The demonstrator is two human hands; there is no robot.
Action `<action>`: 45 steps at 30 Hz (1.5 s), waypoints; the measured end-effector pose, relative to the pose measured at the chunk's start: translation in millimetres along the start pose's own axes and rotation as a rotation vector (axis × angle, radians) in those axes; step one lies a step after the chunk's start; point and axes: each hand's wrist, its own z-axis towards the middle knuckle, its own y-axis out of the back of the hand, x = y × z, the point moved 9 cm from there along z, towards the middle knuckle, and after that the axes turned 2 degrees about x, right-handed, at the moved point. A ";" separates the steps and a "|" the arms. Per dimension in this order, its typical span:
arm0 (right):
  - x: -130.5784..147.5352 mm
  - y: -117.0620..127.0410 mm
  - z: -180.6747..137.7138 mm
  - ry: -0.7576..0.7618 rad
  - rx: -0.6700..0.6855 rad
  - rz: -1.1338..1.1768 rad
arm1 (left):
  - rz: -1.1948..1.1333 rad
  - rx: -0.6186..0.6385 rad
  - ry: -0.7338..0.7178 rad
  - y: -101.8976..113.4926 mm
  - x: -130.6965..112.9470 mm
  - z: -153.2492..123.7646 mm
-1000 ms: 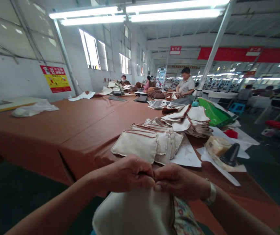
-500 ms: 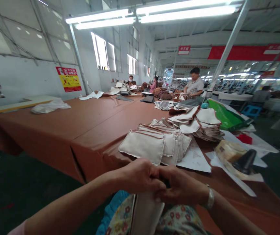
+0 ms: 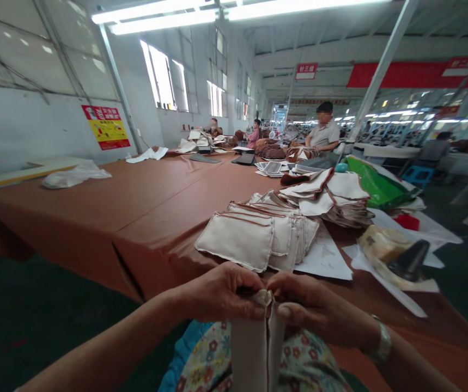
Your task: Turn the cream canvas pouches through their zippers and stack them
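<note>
Between my two hands is a cream fabric piece (image 3: 250, 351) with a brown-edged seam running down its length. It hangs upright over a floral-patterned cloth (image 3: 205, 356) on my lap. My left hand (image 3: 228, 294) pinches its top edge on the left side of the seam. On the other side, my right hand (image 3: 311, 305) grips the top right part between thumb and fingers. Just beyond my hands, a fanned stack of similar cream pieces (image 3: 236, 239) with brown edges lies on the table.
The brown-covered table (image 3: 168, 190) stretches ahead. At right lie another cream pile (image 3: 344, 188), a green bag (image 3: 378, 182), white paper (image 3: 327, 261) and a black cone-shaped object (image 3: 409, 261). A person (image 3: 323, 130) works at the far side. A plastic bag (image 3: 76, 174) lies left.
My hands have moved apart slightly, and the cream piece has turned so its seam and top edge now show between them. The view has tilted a little downward.
</note>
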 end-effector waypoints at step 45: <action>-14.9 -1.5 -10.0 -0.223 -0.288 0.330 | 0.087 -0.284 0.146 -4.6 5.5 10.7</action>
